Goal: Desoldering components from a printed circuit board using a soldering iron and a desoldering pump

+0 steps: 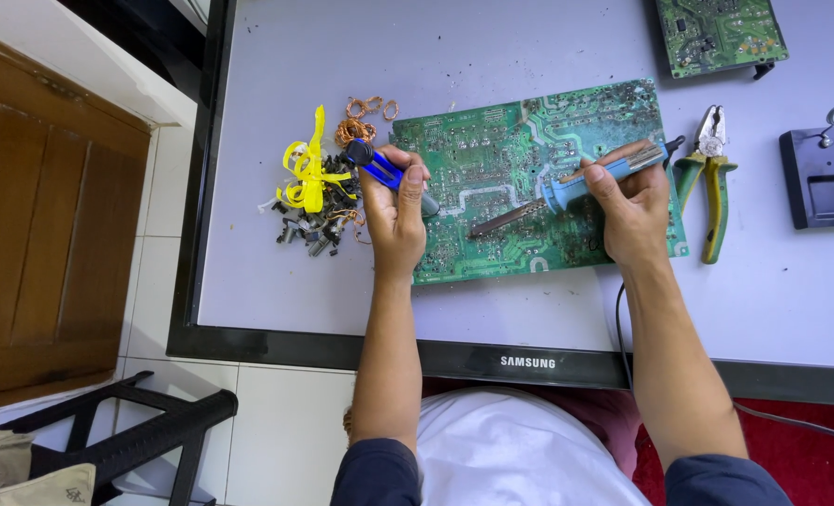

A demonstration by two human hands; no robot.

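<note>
Grey table (pixel 248 187) topped by large green circuit board (pixel 539 178), solder side up. Board pinned by left hand (pixel 394 211), fingers closed on blue desoldering pump (pixel 384 171). Soldering iron (pixel 576 187) gripped in right hand (pixel 632 211), tip laid on board. Risk judged: burnt fingers or lifted track, if tip slips. Tip contact hard to make out; second board (pixel 717 33) cut off.

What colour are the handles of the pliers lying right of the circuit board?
Green and yellow handles on the pliers, clearest in the head view.
</note>
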